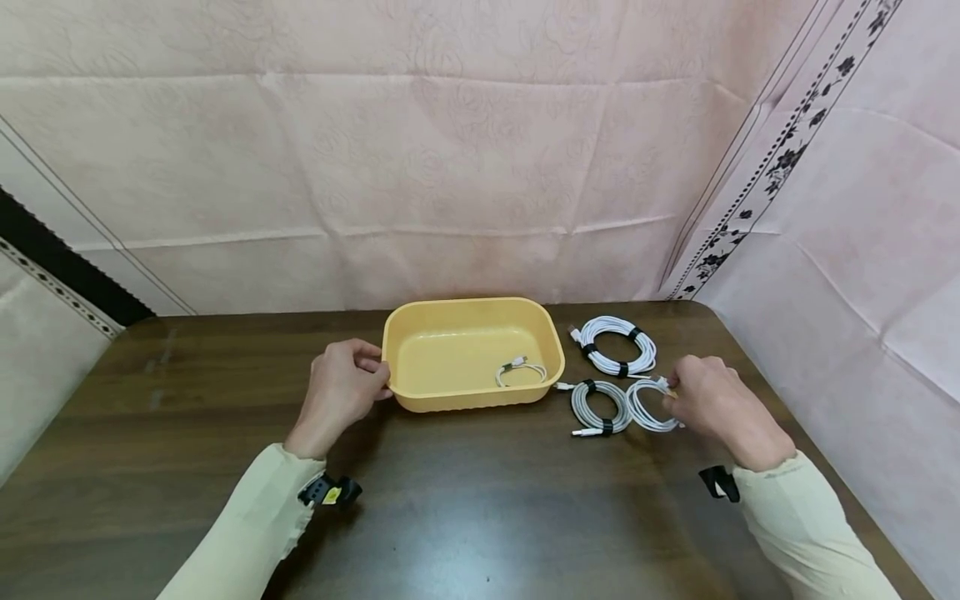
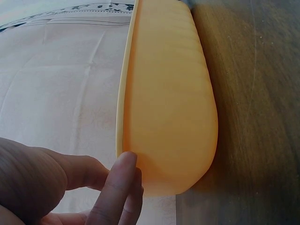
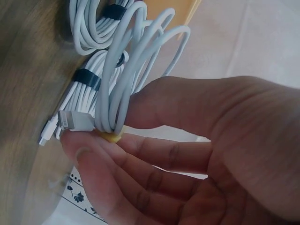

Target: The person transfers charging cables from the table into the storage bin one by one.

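A yellow plastic tray (image 1: 450, 400) stands near the table's back edge, with a small white cable (image 1: 522, 370) lying inside at its right. At the tray's left end, my left hand (image 1: 345, 383) holds the rim between thumb and fingers; the left wrist view shows a fingertip (image 2: 125, 161) against the outer wall. My right hand (image 1: 708, 400) pinches a coiled white cable (image 3: 117, 79) between thumb and fingers. Its flat metal plug (image 3: 75, 120) sticks out beside the fingertips, and a yellow tie (image 3: 110, 137) shows at the grip.
Right of the tray lie two more coiled cables with black straps, a white one (image 1: 600, 360) behind and a greyish one (image 1: 581, 408) nearer. A pale cloth (image 1: 465, 167) hangs behind the brown table (image 1: 480, 500), and another drapes along the right side.
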Available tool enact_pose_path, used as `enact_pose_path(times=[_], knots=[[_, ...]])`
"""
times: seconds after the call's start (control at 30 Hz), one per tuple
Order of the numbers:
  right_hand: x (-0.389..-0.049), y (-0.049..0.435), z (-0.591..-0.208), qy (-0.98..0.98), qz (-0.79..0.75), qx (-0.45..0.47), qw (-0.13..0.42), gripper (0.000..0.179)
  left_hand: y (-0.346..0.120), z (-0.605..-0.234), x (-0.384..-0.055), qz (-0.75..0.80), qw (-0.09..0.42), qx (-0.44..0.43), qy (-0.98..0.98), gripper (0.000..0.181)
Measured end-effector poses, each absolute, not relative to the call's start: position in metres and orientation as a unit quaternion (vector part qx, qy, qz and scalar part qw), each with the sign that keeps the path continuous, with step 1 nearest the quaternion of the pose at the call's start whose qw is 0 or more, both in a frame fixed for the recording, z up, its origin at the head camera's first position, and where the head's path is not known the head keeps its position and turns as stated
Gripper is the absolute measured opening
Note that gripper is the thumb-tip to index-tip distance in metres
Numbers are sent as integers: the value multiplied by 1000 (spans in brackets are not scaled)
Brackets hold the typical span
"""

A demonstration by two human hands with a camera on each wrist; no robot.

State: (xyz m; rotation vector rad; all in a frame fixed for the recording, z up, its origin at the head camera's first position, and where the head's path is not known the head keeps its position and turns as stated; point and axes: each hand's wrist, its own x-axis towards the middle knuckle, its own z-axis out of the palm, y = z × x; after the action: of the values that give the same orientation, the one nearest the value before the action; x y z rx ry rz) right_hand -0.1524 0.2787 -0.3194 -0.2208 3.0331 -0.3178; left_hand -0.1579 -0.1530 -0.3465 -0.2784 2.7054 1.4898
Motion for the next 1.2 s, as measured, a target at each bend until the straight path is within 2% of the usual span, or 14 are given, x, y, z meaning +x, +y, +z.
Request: enact_pose_path(times=[0.13,0.3,0.9,1.2], knots=[[-154,276,-318,991,-99,-81,28,27,-152,-346,-158,479,19,-89,873,33],[-157,275,-318,991,-93,-91,13,34,-151,-345,-158,482,20,-88,872,33],[-161,266,-316,990,-107,-85,14,32,-151,-346,-158,482,13,-87,872,32],[-163,262,-315,990,-112,-83,10,38,-152,-346,-157,471,12,-88,878,32]])
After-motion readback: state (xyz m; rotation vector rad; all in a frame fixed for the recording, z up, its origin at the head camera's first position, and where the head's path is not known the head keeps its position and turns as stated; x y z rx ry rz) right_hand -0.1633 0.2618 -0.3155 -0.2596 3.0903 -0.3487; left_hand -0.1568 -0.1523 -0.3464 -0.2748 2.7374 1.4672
